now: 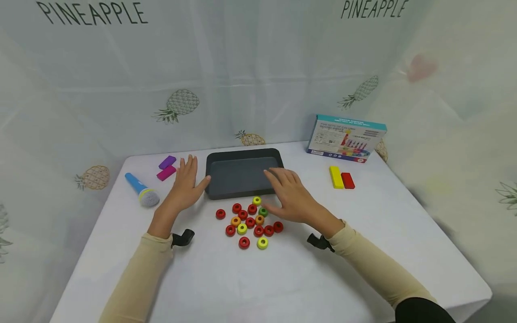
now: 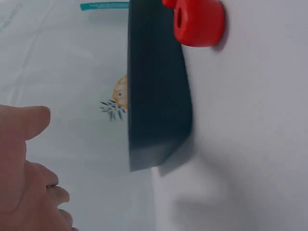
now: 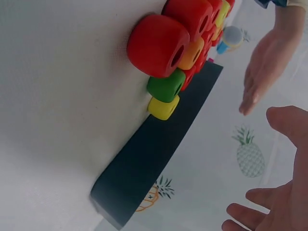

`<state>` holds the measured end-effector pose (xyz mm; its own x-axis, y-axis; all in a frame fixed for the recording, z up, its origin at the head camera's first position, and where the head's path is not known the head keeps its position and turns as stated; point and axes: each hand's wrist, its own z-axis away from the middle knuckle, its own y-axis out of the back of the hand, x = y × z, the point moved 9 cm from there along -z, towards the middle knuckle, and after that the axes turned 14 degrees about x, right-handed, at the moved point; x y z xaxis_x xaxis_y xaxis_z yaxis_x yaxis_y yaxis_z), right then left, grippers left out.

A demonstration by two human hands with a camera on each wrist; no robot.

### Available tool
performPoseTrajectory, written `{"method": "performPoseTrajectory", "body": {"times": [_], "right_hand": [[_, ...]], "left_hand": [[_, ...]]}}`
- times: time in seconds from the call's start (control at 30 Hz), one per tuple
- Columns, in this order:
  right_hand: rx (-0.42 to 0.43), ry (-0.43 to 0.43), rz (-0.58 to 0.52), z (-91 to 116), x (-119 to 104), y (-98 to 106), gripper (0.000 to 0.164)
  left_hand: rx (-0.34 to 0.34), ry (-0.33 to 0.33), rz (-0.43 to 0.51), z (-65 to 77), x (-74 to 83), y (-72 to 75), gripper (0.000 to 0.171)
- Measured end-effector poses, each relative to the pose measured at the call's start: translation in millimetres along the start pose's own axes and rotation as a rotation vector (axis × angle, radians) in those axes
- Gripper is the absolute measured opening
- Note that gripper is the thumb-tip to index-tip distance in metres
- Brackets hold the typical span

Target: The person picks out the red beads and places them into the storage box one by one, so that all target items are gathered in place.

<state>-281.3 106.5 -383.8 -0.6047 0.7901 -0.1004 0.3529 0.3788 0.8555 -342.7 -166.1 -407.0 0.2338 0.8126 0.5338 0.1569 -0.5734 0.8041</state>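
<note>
My left hand (image 1: pixel 185 187) is held above the table by the left end of a dark rectangular tray (image 1: pixel 212 194), fingers extended and thumb spread, holding nothing. Over the tray's right front corner hovers my right hand (image 1: pixel 291 197), its fingers loosely spread and also without anything in them. Between the hands, in front of the tray, lies a loose cluster of ring-shaped beads: mostly red beads (image 1: pixel 244 242), plus yellow beads (image 1: pixel 262 243), orange beads (image 1: pixel 236 221) and a green bead (image 1: pixel 263 212). In the right wrist view the green bead (image 3: pixel 166 86) stands close to the tray wall (image 3: pixel 144 154).
At the left lie a blue toy microphone (image 1: pixel 141 190), a purple block (image 1: pixel 167 162) and a magenta block (image 1: pixel 166 173). On the right are a yellow block (image 1: pixel 336 177) and a red block (image 1: pixel 348 181). A printed box (image 1: pixel 346 138) stands at the back right, against the pineapple-patterned curtain (image 1: pixel 258 80).
</note>
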Motion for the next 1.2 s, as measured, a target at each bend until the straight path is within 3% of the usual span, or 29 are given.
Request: {"method": "performPoseTrajectory", "body": {"times": [0.23,0.43,0.67,0.9,1.2], "right_hand": [[-0.035,-0.057,-0.053,8.6,5.4,-6.0,0.078],[-0.106,-0.185,-0.201,20.9,14.6,-14.1,0.067],[-0.164,-0.242,-0.341,35.8,18.9,-25.7,0.057],[-0.201,-0.279,-0.415,47.7,17.1,-29.7,0.05],[-0.258,-0.285,-0.469,59.0,9.2,-36.1,0.04]], "left_hand": [[-0.1,0.089,0.089,-0.3,-24.4,-16.0,0.091],[-0.108,0.136,0.141,0.1,-33.2,-24.5,0.085],[-0.095,0.198,0.182,0.8,-46.1,-34.4,0.078],[-0.123,0.197,0.213,1.8,-47.2,-45.7,0.076],[-0.111,0.221,0.219,2.5,-48.5,-50.6,0.074]]}}
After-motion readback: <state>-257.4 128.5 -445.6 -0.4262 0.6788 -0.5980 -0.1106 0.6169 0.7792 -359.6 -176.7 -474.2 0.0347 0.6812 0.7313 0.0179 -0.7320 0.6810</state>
